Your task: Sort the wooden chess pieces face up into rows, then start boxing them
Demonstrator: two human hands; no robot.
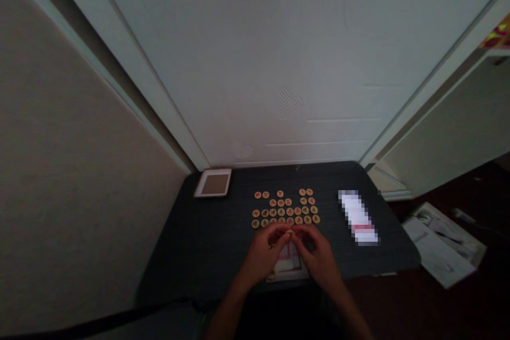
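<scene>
My left hand (262,255) and my right hand (321,255) meet fingertip to fingertip near the front of the table. Pinched between them is a small round xiangqi piece (290,232), mostly covered by the fingers. Just beyond the hands, several wooden xiangqi pieces (289,212) lie flat in rows, marked in red or dark characters. Under my hands sits a light box or tray (292,276) with pink printing, partly hidden by them. A round piece (272,276) seems to be at its left side.
The dark table (191,244) stands against a white panel (255,64). A shallow box or lid (215,184) lies at its back left corner. On the right is a pixelated white oblong item (358,218). An open white box (446,244) rests on the floor at right.
</scene>
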